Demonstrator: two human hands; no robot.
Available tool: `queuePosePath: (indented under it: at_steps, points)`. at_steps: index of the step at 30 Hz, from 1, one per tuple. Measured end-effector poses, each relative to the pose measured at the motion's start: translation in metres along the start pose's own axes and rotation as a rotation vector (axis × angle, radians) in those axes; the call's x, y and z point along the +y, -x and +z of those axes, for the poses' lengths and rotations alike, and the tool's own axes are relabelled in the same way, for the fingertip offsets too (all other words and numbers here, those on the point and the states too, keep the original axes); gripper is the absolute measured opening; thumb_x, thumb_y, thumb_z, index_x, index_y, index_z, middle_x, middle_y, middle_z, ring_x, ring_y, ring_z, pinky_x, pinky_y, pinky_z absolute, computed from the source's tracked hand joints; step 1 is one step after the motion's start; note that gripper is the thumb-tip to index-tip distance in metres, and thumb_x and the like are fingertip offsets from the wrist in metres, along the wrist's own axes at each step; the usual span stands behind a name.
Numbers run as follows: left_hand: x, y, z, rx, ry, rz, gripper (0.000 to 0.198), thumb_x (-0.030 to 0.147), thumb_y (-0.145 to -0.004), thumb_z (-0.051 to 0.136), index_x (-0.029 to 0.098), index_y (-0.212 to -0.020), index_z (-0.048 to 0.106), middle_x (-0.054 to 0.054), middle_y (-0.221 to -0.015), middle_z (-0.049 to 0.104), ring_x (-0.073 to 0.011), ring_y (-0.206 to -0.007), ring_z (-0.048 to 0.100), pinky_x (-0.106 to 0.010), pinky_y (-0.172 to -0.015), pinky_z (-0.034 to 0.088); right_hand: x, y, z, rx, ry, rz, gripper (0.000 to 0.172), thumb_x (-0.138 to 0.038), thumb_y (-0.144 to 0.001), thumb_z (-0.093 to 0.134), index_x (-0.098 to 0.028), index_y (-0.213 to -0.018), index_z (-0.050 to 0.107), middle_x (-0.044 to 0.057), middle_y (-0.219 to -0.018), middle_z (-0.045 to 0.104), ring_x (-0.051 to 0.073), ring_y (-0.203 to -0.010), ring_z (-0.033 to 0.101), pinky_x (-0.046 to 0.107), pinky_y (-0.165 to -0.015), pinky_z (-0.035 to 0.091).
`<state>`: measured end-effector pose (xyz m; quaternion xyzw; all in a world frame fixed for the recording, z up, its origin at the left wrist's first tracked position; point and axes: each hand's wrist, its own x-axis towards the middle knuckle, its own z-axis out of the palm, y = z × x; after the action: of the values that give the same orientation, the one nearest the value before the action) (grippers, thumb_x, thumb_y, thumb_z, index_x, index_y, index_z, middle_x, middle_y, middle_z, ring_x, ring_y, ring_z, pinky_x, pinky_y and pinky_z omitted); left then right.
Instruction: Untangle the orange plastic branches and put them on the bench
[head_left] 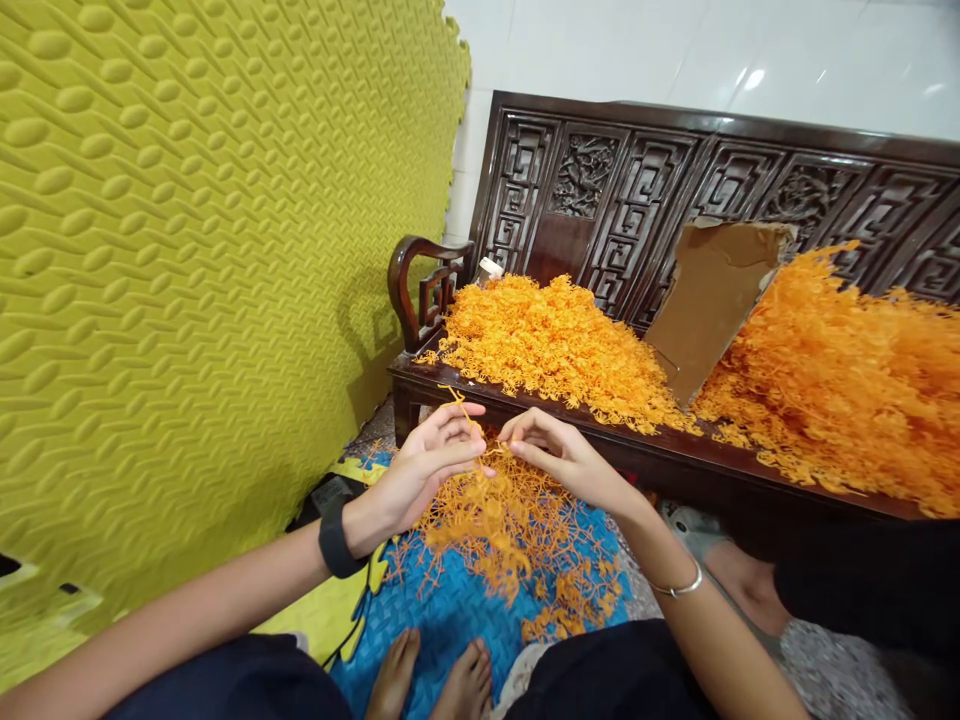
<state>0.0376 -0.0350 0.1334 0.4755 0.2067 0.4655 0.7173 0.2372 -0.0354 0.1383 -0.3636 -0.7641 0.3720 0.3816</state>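
Between thumb and fingers, my left hand (pixel 442 455) pinches a thin orange plastic sprue (pixel 460 400), whose branched end sticks up past the fingertips. Close beside it on the right, my right hand (pixel 551 450) has thumb and forefinger closed on a small orange plastic piece (pixel 504 446). Whether the two bits are joined cannot be made out. Beneath both hands a loose heap of orange sprues (pixel 517 520) lies on the blue foam mat (pixel 427 610); some just below my fingers look blurred.
A carved dark wooden bench (pixel 600 400) stands ahead, bearing a large pile of small orange pieces (pixel 555 340). An upright cardboard sheet (pixel 712 300) separates it from another orange pile (pixel 847 380). A yellow foam mat wall (pixel 187 250) rises at left. Another person's foot (pixel 750 580) is at right.
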Motion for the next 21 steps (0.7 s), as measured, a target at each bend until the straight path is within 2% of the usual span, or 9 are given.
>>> queuePosePath:
  at_steps: [4, 7, 10, 13, 17, 21]
  points:
    - [0.001, 0.000, 0.001, -0.099, 0.030, -0.005, 0.009, 0.018, -0.077, 0.064, 0.016, -0.085, 0.061, 0.001, -0.073, 0.055, -0.0111, -0.070, 0.053, -0.025, -0.069, 0.045, 0.003, 0.002, 0.014, -0.003, -0.159, 0.039, 0.015, -0.035, -0.089, 0.048, -0.021, -0.094, 0.047, 0.002, -0.085, 0.058, 0.013, -0.076, 0.058, 0.029, -0.072, 0.049]
    - [0.004, 0.000, 0.002, -0.095, 0.035, 0.018, 0.003, 0.018, -0.079, 0.062, 0.016, -0.080, 0.060, 0.001, -0.071, 0.055, -0.0092, -0.066, 0.052, -0.022, -0.066, 0.043, 0.000, 0.003, 0.019, -0.004, -0.150, 0.043, 0.020, -0.034, -0.089, 0.049, -0.022, -0.105, 0.048, 0.003, -0.090, 0.059, 0.013, -0.078, 0.059, 0.029, -0.073, 0.049]
    - [0.007, 0.000, 0.003, -0.055, 0.028, 0.042, 0.003, 0.018, -0.080, 0.061, 0.015, -0.079, 0.060, 0.001, -0.072, 0.054, -0.0099, -0.069, 0.052, -0.022, -0.067, 0.042, -0.006, 0.004, 0.019, 0.000, -0.045, -0.003, 0.018, -0.033, -0.084, 0.057, -0.020, -0.098, 0.058, 0.003, -0.092, 0.062, 0.014, -0.085, 0.059, 0.029, -0.077, 0.047]
    - [0.007, 0.000, 0.005, -0.039, 0.019, 0.044, 0.004, 0.018, -0.080, 0.060, 0.015, -0.078, 0.058, 0.001, -0.071, 0.052, -0.0110, -0.071, 0.050, -0.024, -0.069, 0.041, -0.010, 0.005, 0.020, 0.122, 0.067, -0.054, 0.014, -0.031, -0.079, 0.064, -0.019, -0.085, 0.063, 0.003, -0.084, 0.065, 0.015, -0.079, 0.060, 0.030, -0.074, 0.046]
    - [0.004, 0.001, 0.009, -0.095, 0.036, -0.008, 0.016, 0.023, -0.083, 0.058, 0.016, -0.069, 0.053, 0.004, -0.061, 0.042, -0.0097, -0.060, 0.041, -0.024, -0.060, 0.037, -0.013, 0.007, 0.018, 0.306, 0.133, -0.107, 0.016, -0.030, -0.079, 0.065, -0.018, -0.069, 0.060, 0.001, -0.068, 0.061, 0.013, -0.064, 0.056, 0.027, -0.061, 0.044]
    - [0.007, 0.003, 0.020, -0.096, 0.035, 0.028, 0.016, 0.022, -0.082, 0.058, 0.016, -0.069, 0.052, 0.004, -0.061, 0.040, -0.0090, -0.059, 0.037, -0.023, -0.058, 0.032, -0.025, 0.008, 0.017, 0.424, 0.183, -0.137, 0.015, -0.029, -0.078, 0.065, -0.019, -0.069, 0.060, 0.001, -0.067, 0.062, 0.013, -0.062, 0.054, 0.027, -0.058, 0.042]
